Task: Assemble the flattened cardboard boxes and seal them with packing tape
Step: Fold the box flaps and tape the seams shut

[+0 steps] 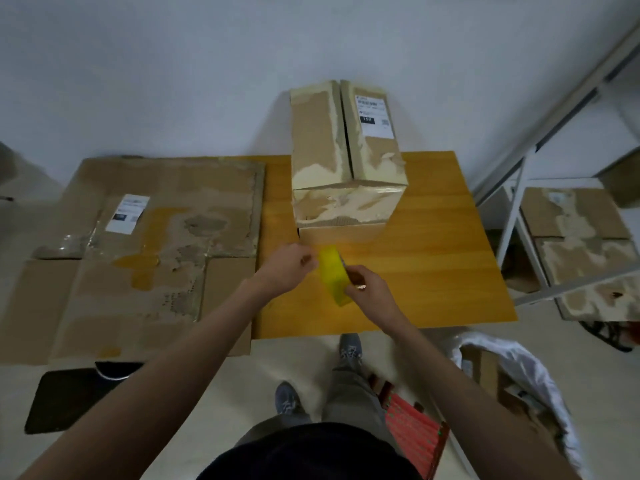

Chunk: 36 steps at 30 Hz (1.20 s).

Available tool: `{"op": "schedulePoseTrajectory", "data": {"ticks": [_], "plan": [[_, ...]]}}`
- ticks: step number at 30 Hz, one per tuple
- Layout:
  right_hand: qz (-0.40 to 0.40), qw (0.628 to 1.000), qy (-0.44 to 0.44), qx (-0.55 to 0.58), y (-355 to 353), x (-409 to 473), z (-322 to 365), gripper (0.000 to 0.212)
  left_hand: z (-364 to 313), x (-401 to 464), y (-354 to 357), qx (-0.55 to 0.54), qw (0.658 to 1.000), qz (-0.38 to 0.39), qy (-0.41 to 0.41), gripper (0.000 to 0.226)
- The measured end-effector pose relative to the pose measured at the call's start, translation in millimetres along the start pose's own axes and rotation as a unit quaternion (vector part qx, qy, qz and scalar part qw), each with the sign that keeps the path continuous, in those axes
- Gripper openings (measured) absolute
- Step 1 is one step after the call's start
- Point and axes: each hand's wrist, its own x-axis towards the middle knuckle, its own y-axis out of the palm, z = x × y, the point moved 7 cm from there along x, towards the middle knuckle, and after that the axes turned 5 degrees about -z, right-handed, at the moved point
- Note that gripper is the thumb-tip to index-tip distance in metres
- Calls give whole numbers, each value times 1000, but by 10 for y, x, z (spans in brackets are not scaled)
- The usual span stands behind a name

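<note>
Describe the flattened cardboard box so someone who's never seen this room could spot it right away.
Start at the orange wooden table against the white wall. The flattened cardboard box covers its left end, left of the upright assembled box. It is the only carton lying flat, with a white label near its far left corner.

Obscured and illegible items
Shipping label [375, 116] print unreadable; tape roll [333, 274] partly covered by right hand [367, 292]; shelf box [585, 251] blurred.
</note>
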Motion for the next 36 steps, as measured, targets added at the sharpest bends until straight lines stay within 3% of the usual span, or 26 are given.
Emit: {"op": "schedulePoseTrajectory", "data": {"ticks": [6, 11, 19, 31, 36], "plan": [[-28, 999, -28, 14, -111, -183, 301, 39, -224, -84, -346, -38, 993, -113, 1, 10], [-46, 997, -54, 29, -213, -298, 543, 37, -344, -95, -594, -59, 986, -153, -31, 5], [-63, 984, -110, 125, -542, -292, 955, 23, -832, 92, -1037, -18, 982, -182, 38, 9], [-38, 973, -81, 214, -1096, 228, 1377, 25, -1325, 665, -1619, -68, 975, -205, 61, 10], [-112, 966, -60, 224, -1414, 520, 1475, 26, -1485, 943, -2054, -160, 953, -250, 63, 7]]}}
